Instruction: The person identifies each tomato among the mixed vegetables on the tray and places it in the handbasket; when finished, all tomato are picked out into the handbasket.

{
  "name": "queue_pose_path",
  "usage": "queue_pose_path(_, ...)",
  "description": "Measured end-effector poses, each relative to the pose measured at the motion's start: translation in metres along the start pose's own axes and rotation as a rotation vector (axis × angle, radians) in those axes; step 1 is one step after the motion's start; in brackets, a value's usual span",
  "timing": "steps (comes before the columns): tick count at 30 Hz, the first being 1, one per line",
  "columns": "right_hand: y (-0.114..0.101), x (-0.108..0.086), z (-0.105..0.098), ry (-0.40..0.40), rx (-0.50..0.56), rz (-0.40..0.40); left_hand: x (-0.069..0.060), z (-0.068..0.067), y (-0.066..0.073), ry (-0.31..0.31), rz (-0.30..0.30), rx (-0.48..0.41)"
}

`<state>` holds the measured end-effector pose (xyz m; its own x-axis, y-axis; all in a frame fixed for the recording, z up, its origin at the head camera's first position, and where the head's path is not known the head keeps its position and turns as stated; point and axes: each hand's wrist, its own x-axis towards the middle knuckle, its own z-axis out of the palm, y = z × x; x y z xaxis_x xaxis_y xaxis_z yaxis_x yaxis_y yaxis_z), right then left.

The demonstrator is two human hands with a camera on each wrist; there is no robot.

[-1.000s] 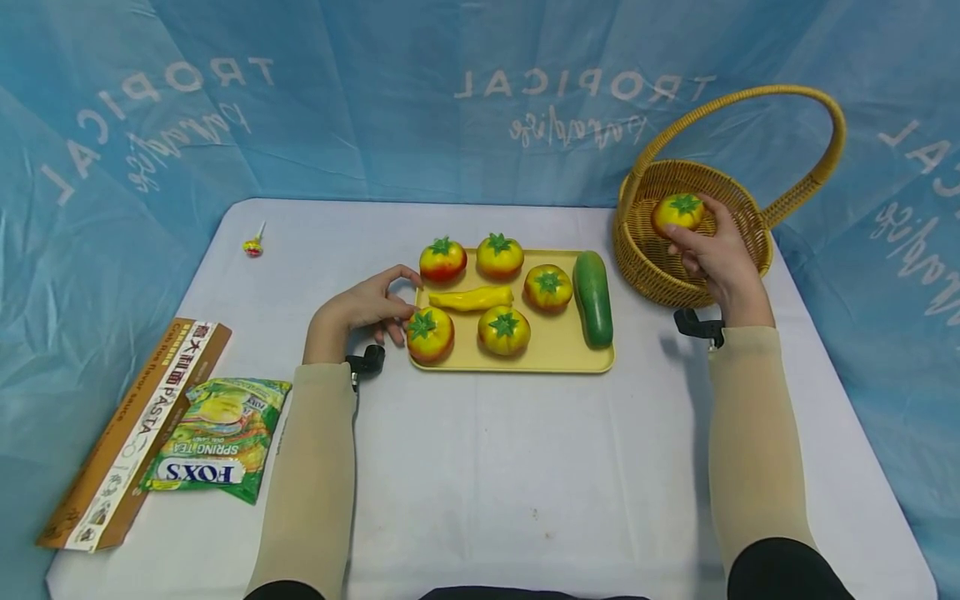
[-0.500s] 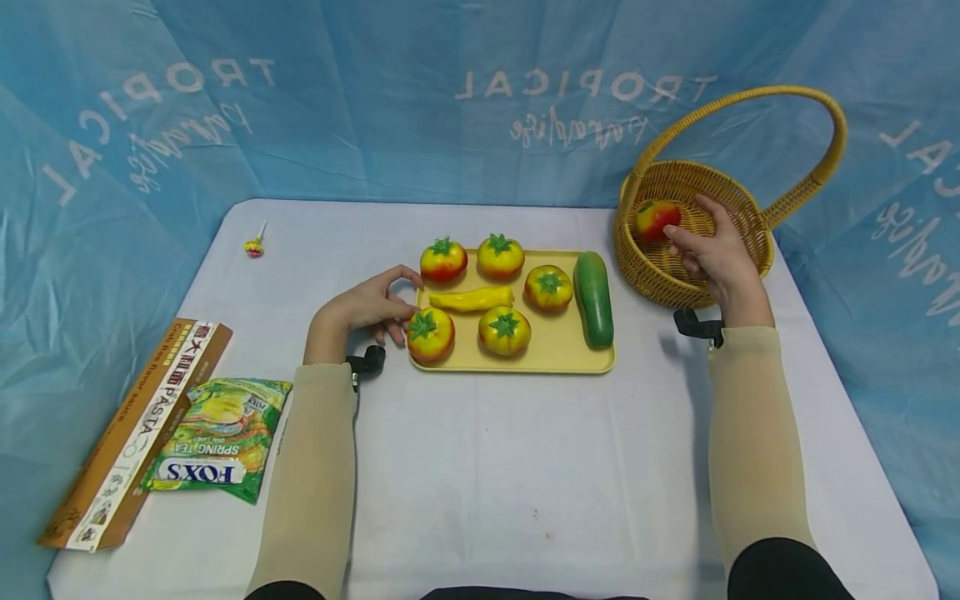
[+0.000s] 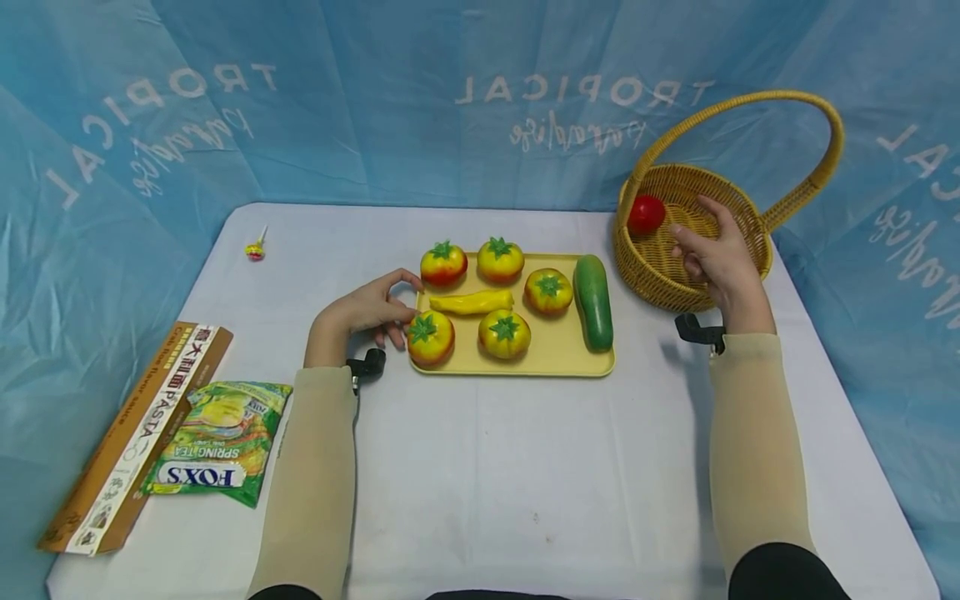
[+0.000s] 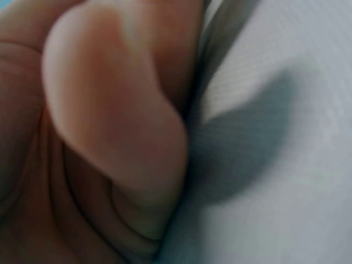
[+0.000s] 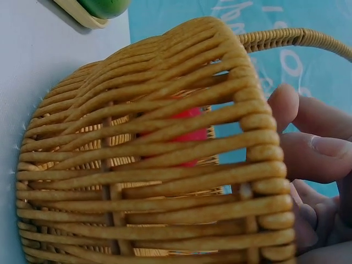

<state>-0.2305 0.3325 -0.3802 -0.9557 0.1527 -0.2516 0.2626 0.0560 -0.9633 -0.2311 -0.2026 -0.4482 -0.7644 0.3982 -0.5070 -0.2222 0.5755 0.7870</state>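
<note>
In the head view the right hand (image 3: 722, 258) hangs over the wicker basket (image 3: 660, 279), thumb and forefinger apart with nothing between them. A tomato (image 3: 646, 215), its red underside showing, lies against the basket's left inner wall; red shows through the weave (image 5: 187, 132) in the right wrist view. The left hand (image 3: 367, 310) rests at the left edge of the yellow tray (image 3: 555, 360), fingers loosely bent beside a tomato (image 3: 431, 338); whether it touches the tray is unclear. Also on the tray are several tomatoes (image 3: 504, 334), a yellow pepper (image 3: 472, 302) and a cucumber (image 3: 593, 303).
A pasta box (image 3: 135, 437) and a green candy bag (image 3: 217, 442) lie at the table's left side. Near the back left is a small lollipop (image 3: 256, 249). The basket's tall handle (image 3: 821, 167) arches up at the back right, before a blue curtain (image 3: 375, 100).
The right hand has let go of the tomato, which rolled left inside the basket and turned its red underside into view. Neither hand has moved much.
</note>
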Motion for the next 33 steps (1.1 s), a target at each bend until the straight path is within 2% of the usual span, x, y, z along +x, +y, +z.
queue_pose_path(7,-0.008,-0.021,0.007,-0.028,0.121,-0.162,0.002,0.001,0.000,-0.006,0.004,0.003)
queue_pose_path(19,-0.019,-0.062,0.042,-0.219,0.100,-0.358,0.000,0.000,0.000,0.003,-0.001,0.018)
queue_pose_path(26,-0.019,-0.078,0.072,-0.387,0.030,-0.364,0.000,-0.001,0.000,0.002,0.004,0.013)
queue_pose_path(30,-0.012,-0.081,0.088,-0.515,-0.024,-0.347,0.002,-0.001,-0.001,-0.001,-0.009,0.007)
queue_pose_path(33,-0.006,-0.080,0.100,-0.578,-0.072,-0.315,0.002,-0.001,-0.001,-0.002,-0.011,0.010)
